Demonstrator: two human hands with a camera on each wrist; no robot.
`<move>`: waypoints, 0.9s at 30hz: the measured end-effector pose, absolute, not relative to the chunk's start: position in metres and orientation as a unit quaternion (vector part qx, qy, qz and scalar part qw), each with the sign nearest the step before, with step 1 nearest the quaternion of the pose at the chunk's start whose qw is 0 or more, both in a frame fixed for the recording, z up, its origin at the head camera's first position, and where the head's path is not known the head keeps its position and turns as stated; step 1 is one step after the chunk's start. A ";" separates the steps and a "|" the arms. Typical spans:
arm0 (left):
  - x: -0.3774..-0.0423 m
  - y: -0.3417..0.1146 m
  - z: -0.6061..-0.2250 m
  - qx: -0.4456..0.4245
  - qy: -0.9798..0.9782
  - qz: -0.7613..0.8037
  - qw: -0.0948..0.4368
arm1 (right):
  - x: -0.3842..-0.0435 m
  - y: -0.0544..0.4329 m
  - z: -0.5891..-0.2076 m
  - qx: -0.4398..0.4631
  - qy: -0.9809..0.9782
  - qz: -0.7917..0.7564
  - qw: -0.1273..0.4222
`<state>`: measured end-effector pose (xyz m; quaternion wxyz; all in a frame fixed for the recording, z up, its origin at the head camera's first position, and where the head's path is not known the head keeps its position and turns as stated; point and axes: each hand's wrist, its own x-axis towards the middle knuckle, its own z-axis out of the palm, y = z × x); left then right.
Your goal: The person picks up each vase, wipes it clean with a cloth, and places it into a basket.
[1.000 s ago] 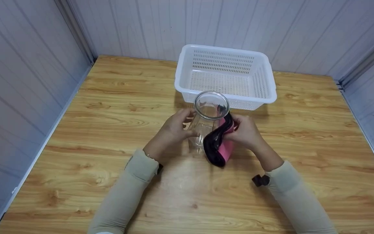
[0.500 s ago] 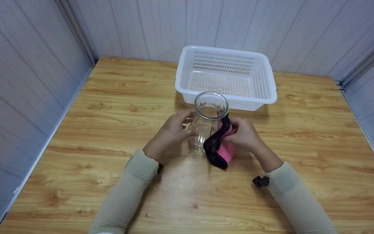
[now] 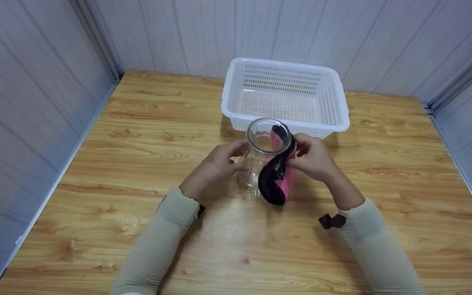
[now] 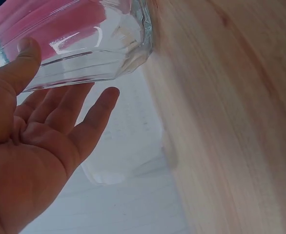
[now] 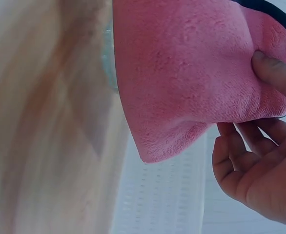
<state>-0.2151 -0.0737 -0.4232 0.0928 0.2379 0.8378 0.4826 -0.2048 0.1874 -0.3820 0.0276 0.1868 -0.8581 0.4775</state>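
A clear glass vase (image 3: 249, 180) with a wide round rim stands in the middle of the table. My left hand (image 3: 218, 162) holds its left side, thumb on the near face and fingers round the far one; in the left wrist view the thumb presses the glass (image 4: 79, 70). Against the vase's right side lies a pink cloth with a black border (image 3: 272, 184). My right hand (image 3: 314, 159) pinches this cloth between thumb and fingers, as the right wrist view shows on its fluffy pink face (image 5: 182, 73). Part of the vase is hidden behind the cloth.
Just behind the vase sits a white perforated plastic basket (image 3: 344, 116) with nothing visible inside. The wood-grain table (image 3: 137, 123) meets white panelled walls (image 3: 187, 37) at the back and sides.
My right hand has moved up along the vase's side with the cloth, whose upper end now shows through the glass near the rim. The left hand has barely moved.
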 end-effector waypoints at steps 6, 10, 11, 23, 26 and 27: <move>-0.214 -0.073 -0.423 0.230 0.837 0.487 0.096 | -0.202 0.186 -0.375 0.171 -0.855 0.490 0.003; -0.214 -0.073 -0.424 0.229 0.836 0.489 0.097 | -0.208 0.191 -0.390 0.174 -0.863 0.474 0.004; -0.214 -0.074 -0.424 0.229 0.836 0.489 0.097 | -0.208 0.190 -0.391 0.176 -0.864 0.471 0.001; -0.212 -0.074 -0.425 0.231 0.833 0.493 0.095 | -0.207 0.190 -0.419 0.170 -0.904 0.389 -0.043; -0.212 -0.072 -0.425 0.226 0.831 0.498 0.101 | -0.205 0.191 -0.421 0.168 -0.908 0.382 -0.045; -0.213 -0.072 -0.425 0.225 0.829 0.501 0.104 | -0.204 0.191 -0.421 0.168 -0.907 0.382 -0.044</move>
